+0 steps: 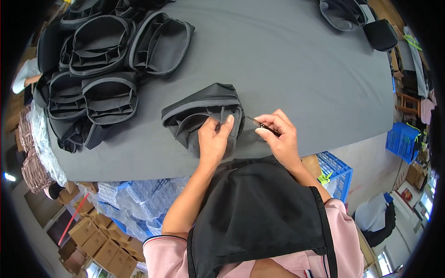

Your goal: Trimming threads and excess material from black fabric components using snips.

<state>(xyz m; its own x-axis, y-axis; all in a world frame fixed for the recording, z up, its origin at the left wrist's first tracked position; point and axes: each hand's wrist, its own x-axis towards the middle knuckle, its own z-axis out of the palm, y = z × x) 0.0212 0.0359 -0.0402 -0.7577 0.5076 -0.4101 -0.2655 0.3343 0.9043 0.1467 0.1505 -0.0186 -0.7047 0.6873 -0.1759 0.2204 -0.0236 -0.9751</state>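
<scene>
Head view. Item: one soft zippered pouch [200,104], black to dark grey, unzipped, mouth gaping toward the wearer. Body rounded at the lower edge, with a folded, peaked back panel rising behind; a broad grey zip band runs along the rim. Interior dark, with fabric dividers forming pockets; a narrow strip of lining stands up near the right-hand end. Located on the grey-covered table [296,69], near its front edge and ahead of the wearer's body.

Left hand [213,139]: closed in a pinch on the pouch, thumb upright at the inner right side, fingers partly hidden inside the mouth. Most of the pouch extends left of and beyond this hand.

Right hand [282,135]: narrowed around a slim black-handled pointed tool [265,126], its tip directed left toward the pouch's right edge, just beside it. The tip is small and dark in this view; possibly a blade or snips, and contact with the fabric cannot be told. The pouch lies to the left of this hand.

Also recorded: a group of similar open pouches [104,41] at the table's far left, some overlapping; a black apron [264,208] over a pink shirt [345,236]; a blue plastic crate [342,176] below the table edge, right.
</scene>
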